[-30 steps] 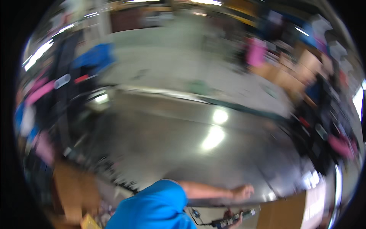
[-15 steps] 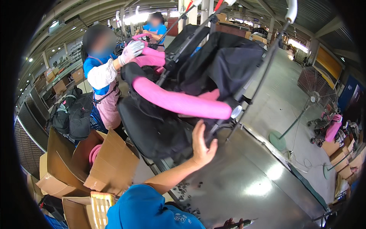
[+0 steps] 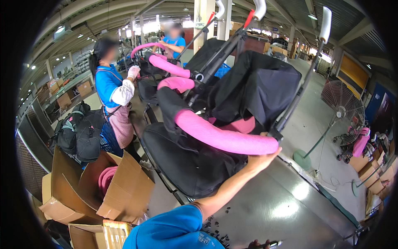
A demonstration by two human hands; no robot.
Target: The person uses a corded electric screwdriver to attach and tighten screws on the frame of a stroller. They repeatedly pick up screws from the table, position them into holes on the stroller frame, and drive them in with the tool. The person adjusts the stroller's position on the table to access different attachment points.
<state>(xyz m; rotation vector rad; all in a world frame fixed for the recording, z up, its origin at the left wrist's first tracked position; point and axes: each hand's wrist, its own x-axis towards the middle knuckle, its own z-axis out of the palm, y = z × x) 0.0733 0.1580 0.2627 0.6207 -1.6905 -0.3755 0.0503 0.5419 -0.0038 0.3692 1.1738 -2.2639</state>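
A pink padded bumper bar (image 3: pixel 224 137) curves across the front of a black stroller seat (image 3: pixel 190 164). My left hand (image 3: pixel 265 155) is closed round the bar's right end from below, close to the frame joint; the fingers are largely behind the bar. At the bottom edge my right hand (image 3: pixel 253 245), mostly cut off, is closed on a slim dark tool with a metal tip (image 3: pixel 274 243). The tool's exact kind cannot be made out. Black fabric (image 3: pixel 269 91) drapes over the stroller's backrest, between dark frame tubes (image 3: pixel 299 87).
Small black parts (image 3: pixel 215 230) lie on the metal table (image 3: pixel 269 207). Open cardboard boxes (image 3: pixel 124 182), one with pink rolls (image 3: pixel 107 178), stand at the left. A co-worker (image 3: pixel 110 87) is beside another stroller. A floor fan (image 3: pixel 340 111) stands at the right.
My left hand, open below the bar before, has moved right and taken hold of its right end. The stroller appears lower and further right. The near co-worker's gloved hand has left this stroller.
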